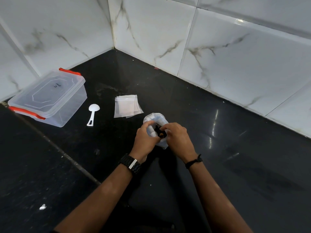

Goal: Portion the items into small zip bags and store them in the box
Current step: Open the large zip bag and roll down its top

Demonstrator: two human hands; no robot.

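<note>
Left hand (146,135) and right hand (177,138) both grip pouch (155,118) at its mouth, fingers curled; box (48,98) lidded.

Black counter (185,106) bears box (48,96), spoon (92,113), zip bags (127,105).

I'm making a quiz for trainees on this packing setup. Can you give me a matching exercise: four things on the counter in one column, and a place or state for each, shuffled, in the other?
Things:
1. storage box
2. white scoop
3. small zip bags
4. white bag

Places or states:
A. held by the left hand and right hand
B. lying between the box and the zip bags
C. lid on, red latches, near the left wall
D. loose flat stack, beyond the hands

Pairs: 1-C, 2-B, 3-D, 4-A
</note>
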